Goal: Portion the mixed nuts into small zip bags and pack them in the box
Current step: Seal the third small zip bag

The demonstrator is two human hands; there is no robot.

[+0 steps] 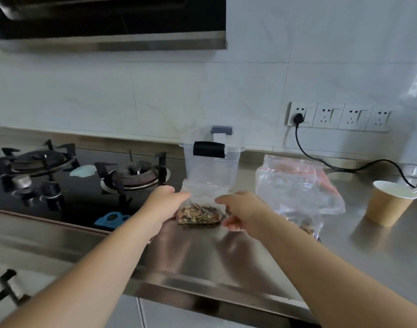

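A stainless steel counter (202, 254) carries a clear box (211, 168), a small nut bag (199, 213) and a large zip bag (297, 192). A paper cup (389, 203) stands at the right, seemingly with a spoon inside.

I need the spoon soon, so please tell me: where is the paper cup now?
In the head view the paper cup stands at the far right of the steel counter, right of the large zip bag, below the wall sockets.

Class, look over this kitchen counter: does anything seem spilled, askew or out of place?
Nothing spilled. Both hands, left hand and right hand, hold the small zip bag upright. The one oddity is a blue object lying on the hob near the burner.
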